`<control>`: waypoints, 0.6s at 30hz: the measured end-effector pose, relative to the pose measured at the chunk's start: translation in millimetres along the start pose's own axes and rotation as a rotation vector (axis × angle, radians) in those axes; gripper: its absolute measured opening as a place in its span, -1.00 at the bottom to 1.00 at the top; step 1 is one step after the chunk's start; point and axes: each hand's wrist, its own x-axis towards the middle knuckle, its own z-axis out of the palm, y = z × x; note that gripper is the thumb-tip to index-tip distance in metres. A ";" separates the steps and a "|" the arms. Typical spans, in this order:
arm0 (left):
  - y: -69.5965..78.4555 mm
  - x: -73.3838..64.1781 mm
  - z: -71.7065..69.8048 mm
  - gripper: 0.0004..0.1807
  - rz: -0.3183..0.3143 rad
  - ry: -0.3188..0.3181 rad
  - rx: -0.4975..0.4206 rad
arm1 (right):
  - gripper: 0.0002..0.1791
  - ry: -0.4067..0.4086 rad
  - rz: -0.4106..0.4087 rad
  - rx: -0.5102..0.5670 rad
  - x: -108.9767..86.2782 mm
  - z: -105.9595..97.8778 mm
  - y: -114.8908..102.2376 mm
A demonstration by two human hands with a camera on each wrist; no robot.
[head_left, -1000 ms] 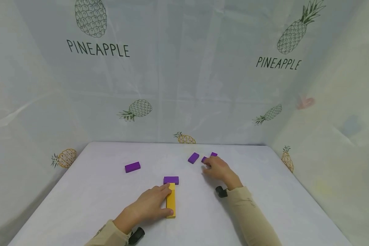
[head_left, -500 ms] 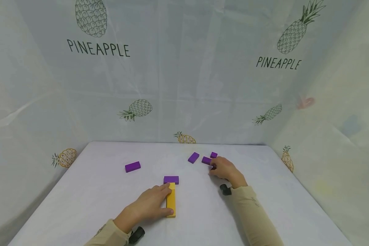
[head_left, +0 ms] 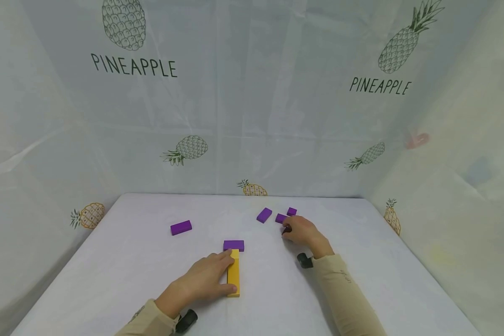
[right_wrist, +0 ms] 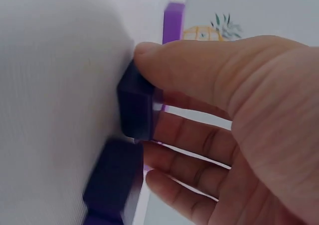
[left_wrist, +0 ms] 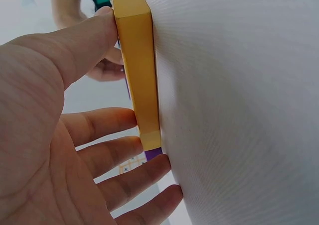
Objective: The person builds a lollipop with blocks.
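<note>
My left hand rests along a long yellow block, thumb on its near end and fingertips toward its far end; the fingers are fairly straight. A purple block lies crosswise at the yellow block's far end. Farther back and right, my right hand pinches a dark purple block between thumb and fingers, close to the tabletop. Just beyond those fingers is another purple block, partly covered by the hand. A small-looking purple block lies behind it.
One purple block lies slanted left of the right hand, and another sits at the back left. The white table ends at a curtain printed with pineapples, which also hangs along both sides.
My right hand moved right and nearer to me, then slightly back left, with a dark purple block now showing in its fingers. My left hand stayed on the yellow block.
</note>
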 end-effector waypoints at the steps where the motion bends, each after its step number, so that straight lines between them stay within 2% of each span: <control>1: -0.4 0.4 0.3 -0.18 0.000 0.001 0.002 | -0.69 0.002 -0.017 0.004 0.8 1.1 -2.2; 6: -0.3 -0.4 0.0 -0.18 0.009 0.013 0.001 | -0.68 -0.001 -0.098 0.031 4.9 7.5 -14.8; 10: 0.1 -0.9 -0.1 -0.19 0.013 0.017 -0.001 | -0.66 -0.010 -0.114 0.034 5.1 10.7 -19.9; 18: -0.7 -0.8 -0.3 -0.19 0.021 0.014 -0.003 | -0.66 -0.014 -0.030 -0.013 4.0 10.9 -18.5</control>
